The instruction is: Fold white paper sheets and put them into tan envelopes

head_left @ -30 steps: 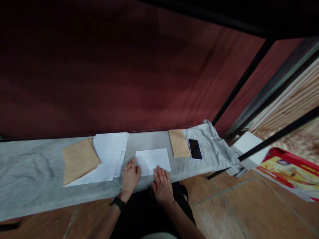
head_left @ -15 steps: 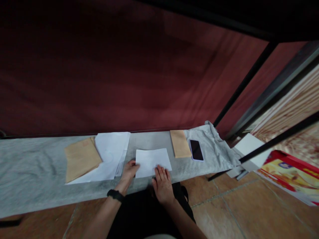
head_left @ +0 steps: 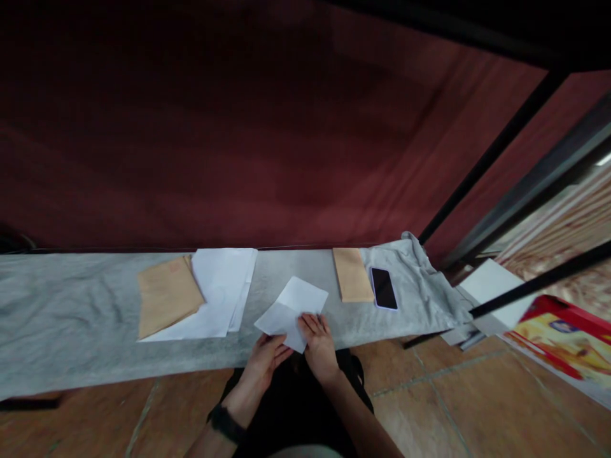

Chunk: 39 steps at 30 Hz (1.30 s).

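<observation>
A folded sheet of white paper (head_left: 300,299) is turned at an angle at the front edge of the cloth-covered bench, with a crease across it. My left hand (head_left: 267,359), a dark band on its wrist, grips the near left edge of the paper. On the near right edge, my right hand (head_left: 319,343) has its fingers over the paper, its thumb mostly hidden. Left of the hands lies a loose stack of white sheets (head_left: 222,286), partly under brown envelopes (head_left: 169,296). To the right is a neat pile of brown envelopes (head_left: 353,275).
A phone (head_left: 384,288) with a dark screen lies beside the right pile. Grey cloth (head_left: 76,312) covers the narrow bench. A dark red panel (head_left: 267,159) rises behind it. Black metal bars (head_left: 496,149) and a red and yellow box (head_left: 568,337) are at the right.
The white paper has turned from lying square to the bench to an angled position, its near corner closer to my body. My left hand has moved from its left side to the near edge.
</observation>
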Each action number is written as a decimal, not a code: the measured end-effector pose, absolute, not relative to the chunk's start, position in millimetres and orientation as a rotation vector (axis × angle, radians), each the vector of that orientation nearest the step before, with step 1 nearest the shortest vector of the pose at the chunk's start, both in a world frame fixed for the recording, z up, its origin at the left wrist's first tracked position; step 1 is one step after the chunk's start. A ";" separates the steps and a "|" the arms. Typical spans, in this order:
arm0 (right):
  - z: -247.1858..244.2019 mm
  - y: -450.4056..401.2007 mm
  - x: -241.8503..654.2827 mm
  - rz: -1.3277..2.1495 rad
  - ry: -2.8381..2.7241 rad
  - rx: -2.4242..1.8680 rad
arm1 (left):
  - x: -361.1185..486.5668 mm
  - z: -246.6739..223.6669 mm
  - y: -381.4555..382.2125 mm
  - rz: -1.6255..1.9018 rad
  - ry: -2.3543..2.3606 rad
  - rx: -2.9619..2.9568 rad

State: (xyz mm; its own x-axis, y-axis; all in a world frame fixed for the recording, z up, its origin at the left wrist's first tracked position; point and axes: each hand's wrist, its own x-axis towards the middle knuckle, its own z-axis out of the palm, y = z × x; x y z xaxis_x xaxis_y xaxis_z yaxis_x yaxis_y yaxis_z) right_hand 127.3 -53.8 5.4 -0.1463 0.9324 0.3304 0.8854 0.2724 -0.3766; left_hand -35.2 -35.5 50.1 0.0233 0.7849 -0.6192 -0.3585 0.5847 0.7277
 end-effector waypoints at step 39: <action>18.4 -56.7 156.3 0.313 -2.313 -1.446 | -9.2 20.1 91.7 0.378 1.127 2.612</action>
